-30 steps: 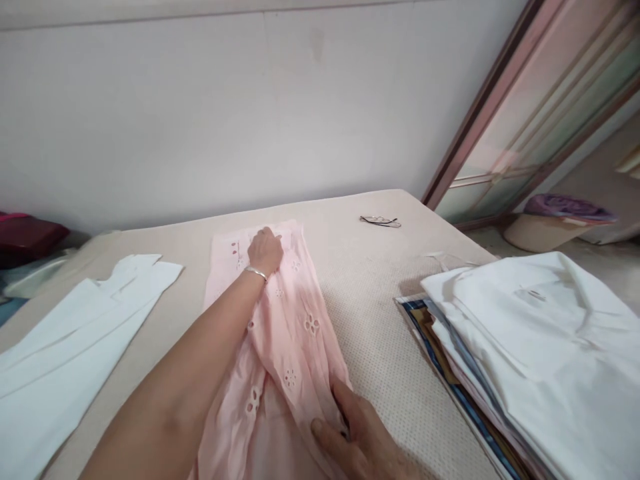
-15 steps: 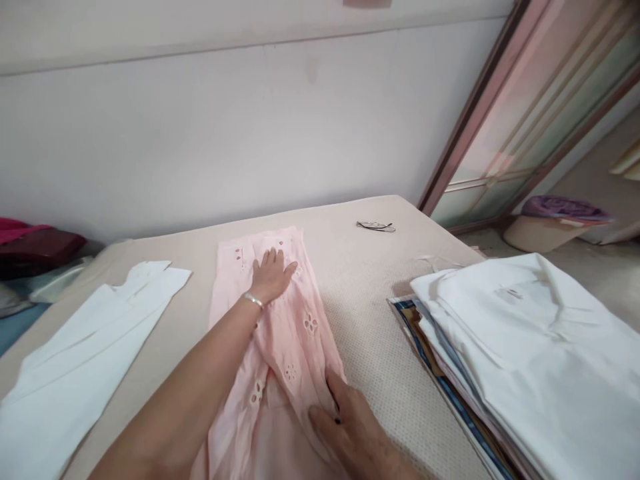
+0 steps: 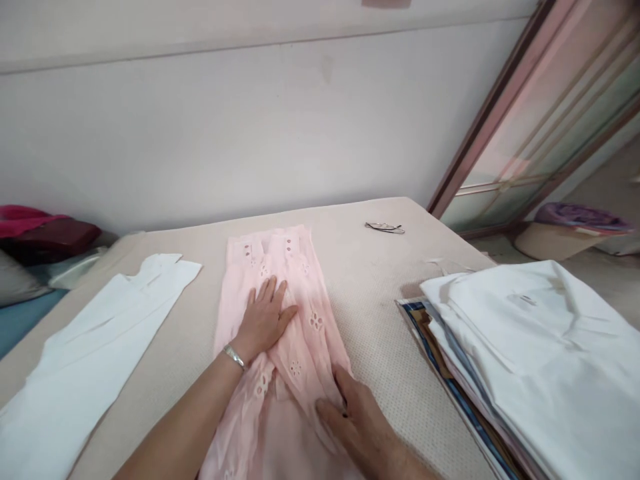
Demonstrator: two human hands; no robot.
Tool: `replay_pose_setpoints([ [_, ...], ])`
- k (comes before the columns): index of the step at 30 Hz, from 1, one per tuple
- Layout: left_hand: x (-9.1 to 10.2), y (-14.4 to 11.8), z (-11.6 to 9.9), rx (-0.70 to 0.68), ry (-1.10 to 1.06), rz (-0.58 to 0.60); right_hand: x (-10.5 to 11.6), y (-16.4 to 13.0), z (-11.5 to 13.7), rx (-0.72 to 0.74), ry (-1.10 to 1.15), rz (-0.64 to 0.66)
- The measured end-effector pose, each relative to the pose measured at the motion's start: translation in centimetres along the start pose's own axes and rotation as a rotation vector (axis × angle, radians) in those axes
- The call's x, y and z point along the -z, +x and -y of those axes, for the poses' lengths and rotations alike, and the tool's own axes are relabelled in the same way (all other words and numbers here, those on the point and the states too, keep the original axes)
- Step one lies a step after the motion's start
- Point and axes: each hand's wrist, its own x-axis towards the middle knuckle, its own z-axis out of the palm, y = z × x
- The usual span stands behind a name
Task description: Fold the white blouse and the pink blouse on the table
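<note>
A pale pink garment (image 3: 313, 293) with cut-out flower embroidery lies lengthwise on the bed, folded narrow, its lower part loose and rumpled towards me. My left hand (image 3: 263, 317), wearing a silver bracelet on its wrist, presses flat on the middle of the cloth with fingers spread. At the garment's right edge, my right hand (image 3: 353, 413) grips the fabric between thumb and fingers; some of those fingertips are hidden. The kind of garment cannot be made out for certain.
Left of the pink garment lies a folded white garment (image 3: 110, 333). A stack of folded clothes with a white shirt (image 3: 530, 347) on top stands at right. Eyeglasses (image 3: 384, 228) rest near the bed's (image 3: 350, 213) far edge, by the wall. Beyond is a bin (image 3: 550, 240).
My left hand has slid down the pink garment towards me, from near its top end to its middle. The right hand stays at the right edge. The view has shifted slightly left.
</note>
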Motion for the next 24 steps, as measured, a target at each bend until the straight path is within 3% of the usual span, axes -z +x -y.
replay_pose_setpoints([
  [9, -0.9, -0.6, 0.6, -0.006, -0.066, -0.039, -0.8, 0.2, -1.9, 0.032, 0.029, -0.010],
  [16, -0.3, -0.8, 0.5, 0.022, -0.124, 0.039, -0.9, 0.5, -3.0, -0.019, 0.044, -0.055],
  [20, 1.7, 1.1, 0.8, -0.009, -0.102, 0.098, -0.5, 1.0, -4.0, -0.037, 0.017, -0.046],
  [24, 3.5, 5.4, 1.4, -0.037, -0.084, -0.019, -0.6, 1.3, -4.2, -0.036, -0.006, -0.046],
])
